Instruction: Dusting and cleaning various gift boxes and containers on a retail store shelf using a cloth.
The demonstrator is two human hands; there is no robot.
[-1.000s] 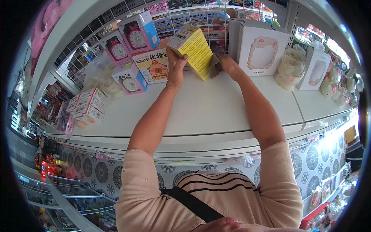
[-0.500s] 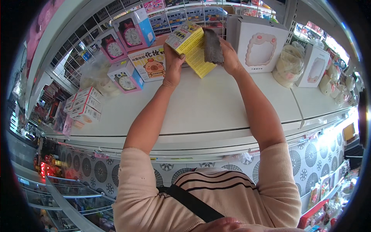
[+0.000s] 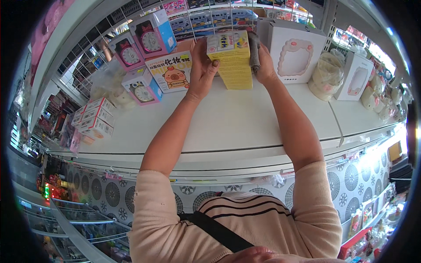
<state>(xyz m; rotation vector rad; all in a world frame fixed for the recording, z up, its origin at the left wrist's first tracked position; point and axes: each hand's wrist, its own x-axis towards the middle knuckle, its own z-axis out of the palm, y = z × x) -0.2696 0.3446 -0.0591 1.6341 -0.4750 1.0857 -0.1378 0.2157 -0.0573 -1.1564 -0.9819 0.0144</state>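
A tall yellow box [image 3: 236,70] with a pale printed top stands tilted between my hands, above the back of the white shelf [image 3: 237,118]. My left hand [image 3: 204,72] grips its left side, thumb on the near face and fingers hidden behind. Against the box's right side, my right hand [image 3: 264,65] is closed on a grey cloth [image 3: 255,52] and presses it there. Close to my left hand is a flat box with a cartoon animal [image 3: 171,74]. A white box with a scalloped pink frame picture [image 3: 294,55] stands just right of my right hand.
Boxed alarm clocks [image 3: 151,37] are stacked at the left, with small white boxes [image 3: 97,119] nearer the edge. To the right stand a plastic-wrapped cream item [image 3: 326,76], another white box [image 3: 354,76] and wrapped plush toys [image 3: 381,98]. A wire grid [image 3: 215,19] backs the shelf.
The yellow box has turned more upright and shifted slightly right, its printed face now toward me. My right hand and the cloth have moved from beside its upper corner onto its right side.
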